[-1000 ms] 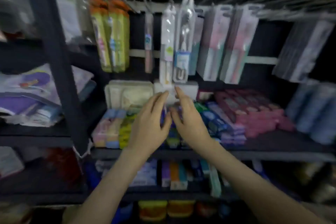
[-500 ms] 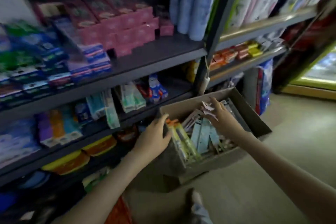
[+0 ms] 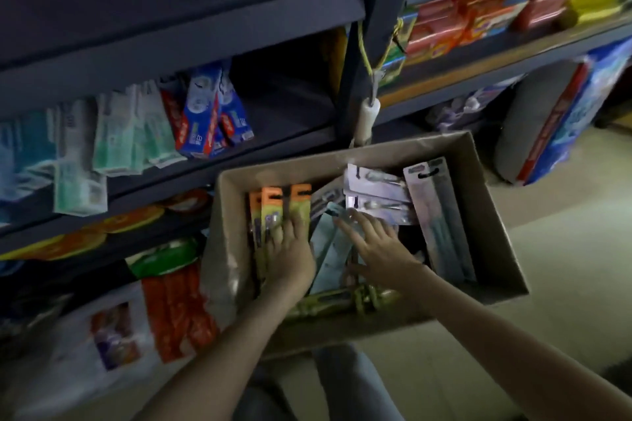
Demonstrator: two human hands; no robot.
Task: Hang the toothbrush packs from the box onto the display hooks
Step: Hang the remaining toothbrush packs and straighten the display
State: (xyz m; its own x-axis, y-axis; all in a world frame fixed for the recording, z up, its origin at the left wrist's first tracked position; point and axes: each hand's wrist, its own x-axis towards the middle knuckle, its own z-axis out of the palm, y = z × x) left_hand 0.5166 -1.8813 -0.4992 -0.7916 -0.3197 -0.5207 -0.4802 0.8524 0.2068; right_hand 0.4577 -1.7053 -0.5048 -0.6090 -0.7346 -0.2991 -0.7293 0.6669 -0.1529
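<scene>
The flat carded toothbrush packs lie jumbled inside the open brown cardboard box (image 3: 294, 173) on the floor: orange-topped packs (image 3: 273, 202) along its left wall, pale blue packs (image 3: 328, 249) in the middle, silvery-white packs (image 3: 376, 195) toward the far edge. The left hand (image 3: 290, 256) rests on the orange-topped packs with straight fingers. The right hand (image 3: 379, 249) lies spread and open over the pale blue ones.

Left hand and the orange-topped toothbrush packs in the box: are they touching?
Touching. The head view shows the left hand inside the cardboard box, its straight fingers lying flat on the orange-topped packs, with no gap visible.
</scene>
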